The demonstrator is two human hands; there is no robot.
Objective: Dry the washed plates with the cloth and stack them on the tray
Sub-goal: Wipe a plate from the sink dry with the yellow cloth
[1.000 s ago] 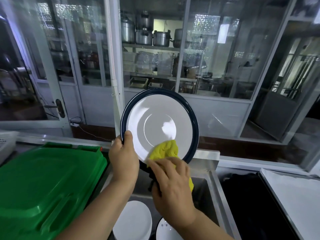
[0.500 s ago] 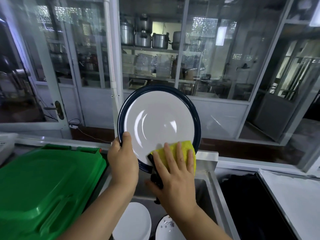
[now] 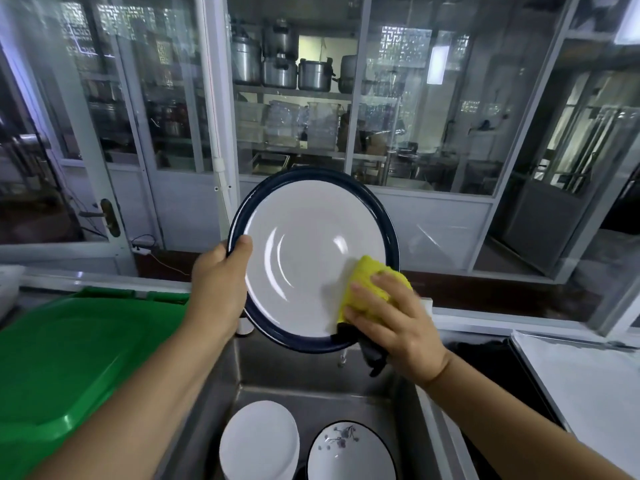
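- The plate (image 3: 304, 261), white with a dark blue rim, is held in the air above the sink (image 3: 311, 382), at the centre of the view. It stands nearly on edge, its eating face turned toward the camera and tipped slightly upward. Being round, it has no long axis; its flat face runs roughly from 10 o'clock to 4 o'clock.
- The left hand (image 3: 218, 285) grasps the rim at about 9 o'clock, thumb over the front edge; the other fingers are hidden behind the plate.
- The right hand (image 3: 394, 323) presses the yellow cloth (image 3: 367, 289) flat against the plate's face at about 4 o'clock, fingers mostly straight on top of it. A dark part of the cloth hangs below the rim; whether the thumb pinches it cannot be told.
- Progress, as a judgement: drying of this plate is under way, the front face being wiped. The back is not visible.
- Outstanding: a white plate (image 3: 259, 441) and a patterned plate (image 3: 349, 452) lie in the sink at 6 o'clock, apparently awaiting drying.
- The tray cannot be identified with certainty; a pale flat surface (image 3: 588, 386) lies at 4 o'clock, with no plates visible on it.
- A green lid (image 3: 65, 355) sits at 8 o'clock.
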